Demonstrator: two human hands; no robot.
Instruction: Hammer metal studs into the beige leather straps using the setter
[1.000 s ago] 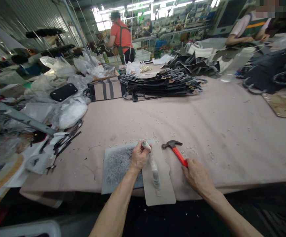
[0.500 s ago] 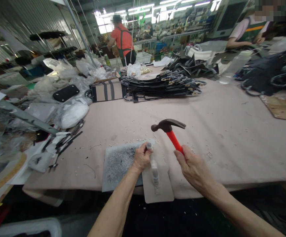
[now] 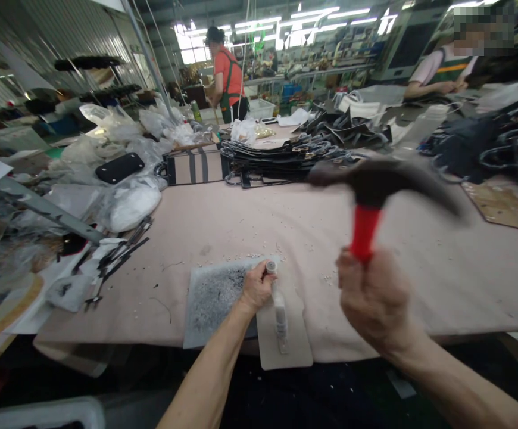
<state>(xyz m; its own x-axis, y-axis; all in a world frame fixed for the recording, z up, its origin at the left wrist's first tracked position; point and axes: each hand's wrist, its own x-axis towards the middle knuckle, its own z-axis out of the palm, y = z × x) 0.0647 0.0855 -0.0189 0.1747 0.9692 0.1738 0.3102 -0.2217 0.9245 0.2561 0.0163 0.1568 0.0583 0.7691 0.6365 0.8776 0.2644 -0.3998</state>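
My right hand (image 3: 375, 298) is wrapped round the red handle of a claw hammer (image 3: 375, 185), raised over the table and blurred by motion. In my left hand (image 3: 258, 287) a short metal punch (image 3: 271, 267) stands upright, its round top showing above the fingers; the lower end is hidden. Below it lies a beige panel (image 3: 297, 339) with rounded corners, overhanging the table's front edge. A handle wrapped in clear plastic (image 3: 280, 313) lies along the panel. The panel overlaps a worn grey board (image 3: 214, 298) covered in marks.
A stack of dark bag pieces (image 3: 268, 161) lies across the table (image 3: 187, 220). Plastic bags (image 3: 129, 202) and several slim tools (image 3: 116, 262) crowd the left. A clear bottle (image 3: 426, 128) stands back right. Two people are farther off, one in a red shirt (image 3: 230, 74). Small scraps dot the cloth.
My right hand has lifted the hammer up and to the right, closer to the camera. The left hand, punch and panel have barely moved. The person in red has turned.
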